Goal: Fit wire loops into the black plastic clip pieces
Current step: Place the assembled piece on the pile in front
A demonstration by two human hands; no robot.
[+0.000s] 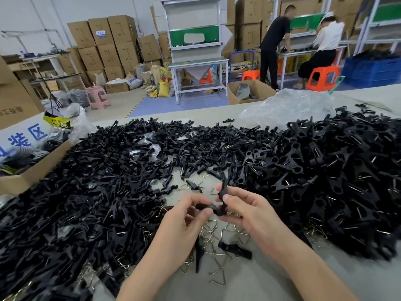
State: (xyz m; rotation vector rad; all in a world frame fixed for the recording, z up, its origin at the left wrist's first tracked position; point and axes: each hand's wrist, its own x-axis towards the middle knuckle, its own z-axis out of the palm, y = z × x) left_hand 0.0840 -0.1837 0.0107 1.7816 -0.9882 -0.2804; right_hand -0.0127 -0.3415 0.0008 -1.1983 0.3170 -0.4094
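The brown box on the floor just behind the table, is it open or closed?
Open. The cardboard box has its flaps folded out, and something grey lies inside.

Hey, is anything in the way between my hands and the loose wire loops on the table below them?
Nothing visible blocks them. The wire loops lie uncovered on the table just below the left hand and right hand. Two loose clip pieces lie among them. Both hands already grip black clip pieces.

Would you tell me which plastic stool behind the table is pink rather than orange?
The pink stool on the left, before the stacked cardboard boxes; the orange stools stand further right.
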